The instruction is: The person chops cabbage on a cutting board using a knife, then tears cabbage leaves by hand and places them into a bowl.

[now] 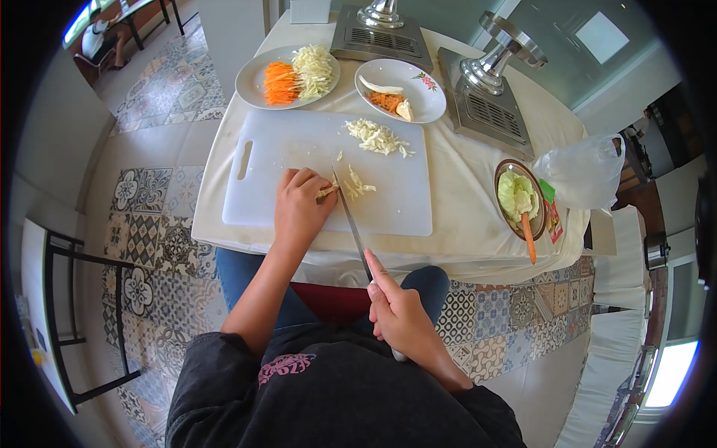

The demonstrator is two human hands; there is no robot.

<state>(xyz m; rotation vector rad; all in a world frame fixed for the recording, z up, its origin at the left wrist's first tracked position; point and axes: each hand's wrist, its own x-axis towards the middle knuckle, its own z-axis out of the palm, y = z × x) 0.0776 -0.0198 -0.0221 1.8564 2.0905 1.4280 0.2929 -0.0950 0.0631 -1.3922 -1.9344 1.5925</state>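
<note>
A white cutting board (261,164) lies in front of me on the cloth-covered table. My right hand (399,310) is closed around the handle of a knife (352,222), whose blade reaches up to the board. Curled beside the blade, my left hand (305,198) presses a pale piece of cabbage (328,191) onto the board. A few cut cabbage strips (360,184) lie just right of the blade. Further back on the board is a heap of chopped cabbage (376,137).
Behind the board stand a plate (250,82) of shredded carrot and cabbage and a flowered plate (429,101) of scraps. At right are a brown-rimmed bowl (502,213) with cabbage leaves and a carrot, and a plastic bag (590,172). Metal stands (485,112) line the back.
</note>
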